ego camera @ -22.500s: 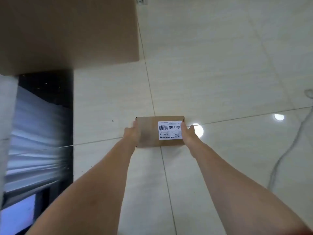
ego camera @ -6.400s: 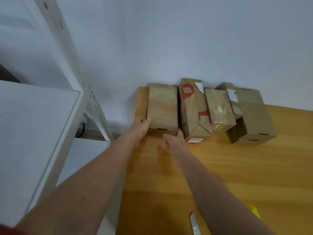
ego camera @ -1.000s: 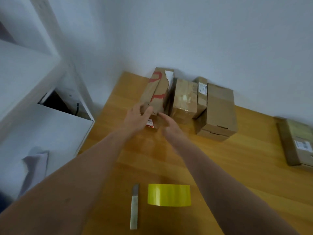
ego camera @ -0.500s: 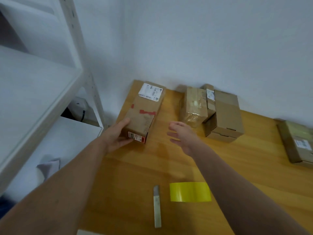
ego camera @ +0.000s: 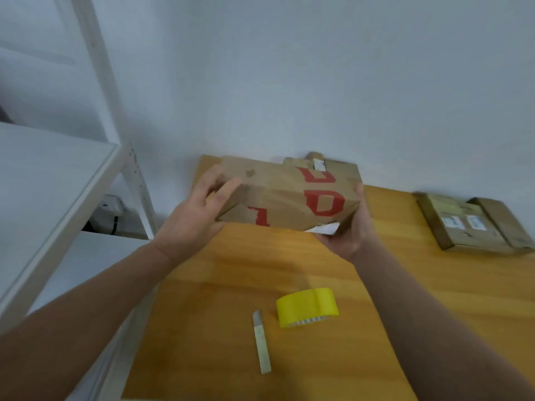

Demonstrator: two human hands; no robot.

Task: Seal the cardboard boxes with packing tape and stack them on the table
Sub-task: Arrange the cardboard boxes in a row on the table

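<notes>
Being gripped endwise by left hand [ego camera: 191,224] and right hand [ego camera: 351,235], box [ego camera: 283,195] should be set flat beside tape roll [ego camera: 307,306], seam up.

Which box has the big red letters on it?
The box gripped by the left hand and right hand. The flat box lying at the right shows only small white labels.

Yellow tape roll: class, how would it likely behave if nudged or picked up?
The tape roll seems to stand on its curved rim on the table, so a nudge would probably roll it. Its round shape holds, so likely stiff. The glossy surface may be slightly slippery.
</notes>
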